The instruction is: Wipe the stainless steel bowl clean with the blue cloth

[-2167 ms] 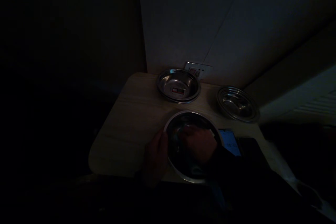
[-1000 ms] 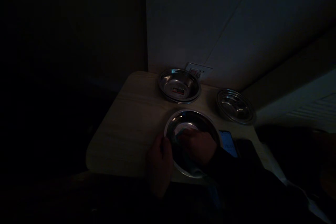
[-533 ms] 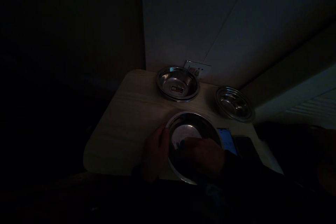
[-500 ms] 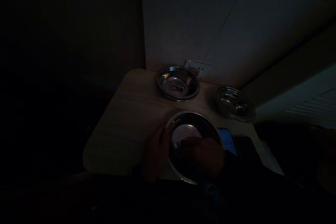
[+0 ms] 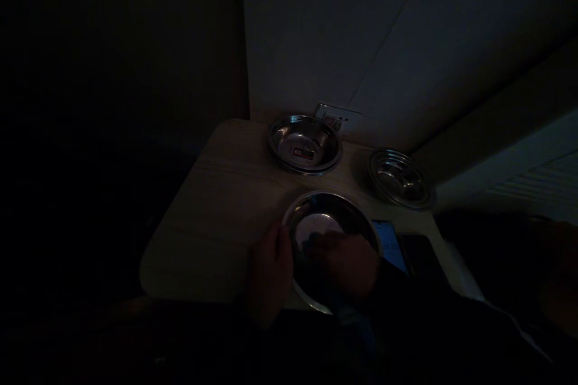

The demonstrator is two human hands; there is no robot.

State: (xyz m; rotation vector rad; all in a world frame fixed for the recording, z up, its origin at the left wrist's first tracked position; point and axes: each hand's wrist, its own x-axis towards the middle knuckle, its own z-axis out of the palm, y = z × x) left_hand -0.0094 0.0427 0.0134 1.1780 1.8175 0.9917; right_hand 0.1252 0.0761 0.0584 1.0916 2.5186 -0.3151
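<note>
A shiny metal bowl (image 5: 356, 207) rests near the front edge of a small wooden table (image 5: 203, 210). My left hand (image 5: 271, 271) grips its left rim, thumb on top. Inside the bowl, my right hand (image 5: 347, 261) presses down on what looks like a dark blue-green cloth (image 5: 309, 246). Bluish fabric also hangs at the bowl's near edge; the deep shade hides most of it and my right fingertips.
Stacked metal bowls (image 5: 304, 159) with a label inside stand at the back by a wall socket (image 5: 336, 115). More metal bowls (image 5: 401, 179) sit at the back right. A lit phone (image 5: 389, 243) and a dark flat object (image 5: 423, 255) lie right of the bowl.
My right hand has shifted slightly left and its fingers now lie flatter inside the bowl. My left hand stays on the rim, a little lower.
</note>
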